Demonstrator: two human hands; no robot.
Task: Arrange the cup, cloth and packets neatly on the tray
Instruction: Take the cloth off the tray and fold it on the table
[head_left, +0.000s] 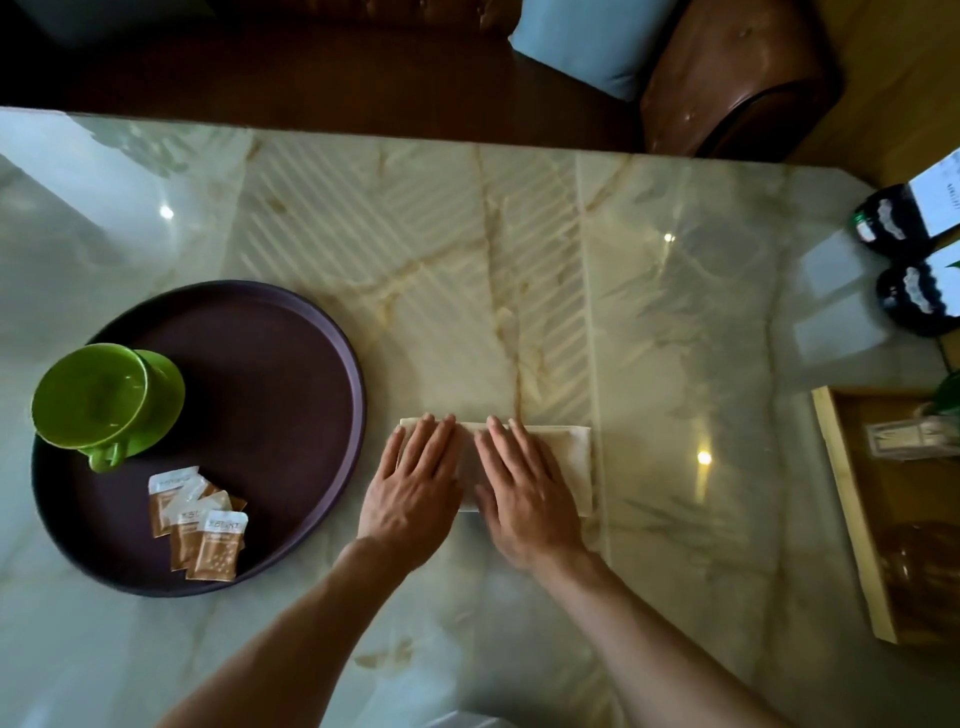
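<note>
On the marble tabletop (649, 312), just right of the round dark purple tray (291, 374), lies a pale folded cloth (574, 457), a long rectangle with its long side running left to right. Both hands rest flat on top of it, palms down and fingers stretched out together, pressing rather than gripping. The left hand (415, 480) covers the cloth's left end, its fingertips (434, 423) reaching the far edge of the fold. The right hand (524, 488) sits just beside it over the middle, leaving the right end of the cloth bare. Neither hand closes around anything.

Toward the tray's left side stands a green cup (91, 397) on a matching green saucer (166, 395), the cup's handle pointing toward the near rim. Near the tray's front edge lies a small overlapping cluster of brown and white packets (200, 525), apart from the cup. The cloth is not on the tray; a narrow strip of marble separates the two.

At the right edge of the tabletop sits a wooden box (847, 514), and farther back two dark bottles (904, 265) stand side by side.
</note>
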